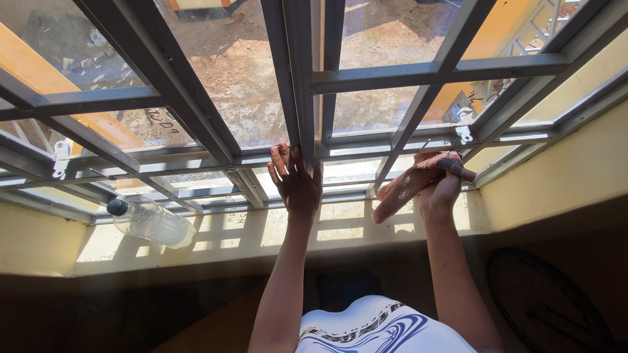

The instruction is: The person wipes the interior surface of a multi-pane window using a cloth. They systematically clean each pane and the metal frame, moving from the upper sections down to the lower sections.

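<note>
At a sunlit barred window (216, 124), wiping looks underway: the left hand (297, 183) lies open and flat on the centre frame while the right hand (443, 189) grips a reddish cloth (409, 184) at centre-right, needing firm strokes along the bar.

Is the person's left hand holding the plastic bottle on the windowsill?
No, the left hand presses the window frame; the bottle lies apart.

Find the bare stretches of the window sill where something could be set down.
The sill is bare between the plastic bottle and the left hand, and again between the two hands. It is crowded at the right end, where the right hand presses a cloth.
</note>
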